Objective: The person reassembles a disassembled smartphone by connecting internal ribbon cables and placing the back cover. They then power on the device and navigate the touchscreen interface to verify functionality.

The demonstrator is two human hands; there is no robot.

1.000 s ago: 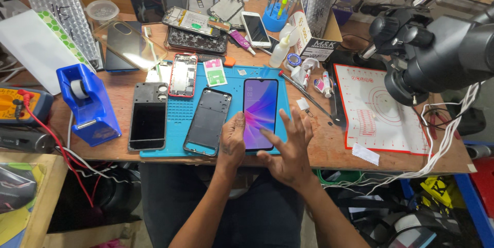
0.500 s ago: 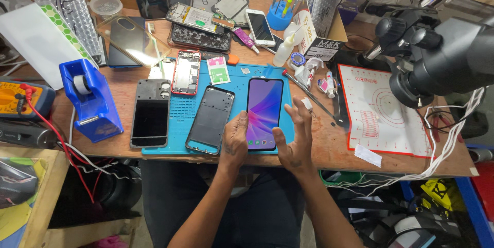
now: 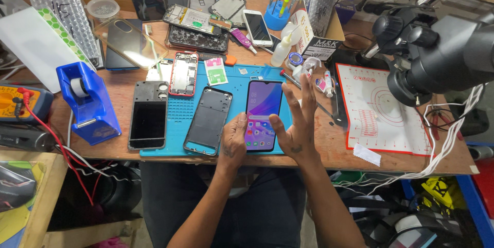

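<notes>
On the table's near edge, a blue mat (image 3: pixel 180 119) carries a lit phone (image 3: pixel 263 116) lying flat, screen up, near the mat's right end. Just left of it lies an empty back frame (image 3: pixel 208 120). The left hand (image 3: pixel 234 140) rests at the phone's lower left edge, fingers curled against it; the right hand (image 3: pixel 296 124) hovers over its right side, fingers spread, pinching nothing. I'd judge the phone light, stiff, slick-glassed and fragile; best gripped by its long edges.
</notes>
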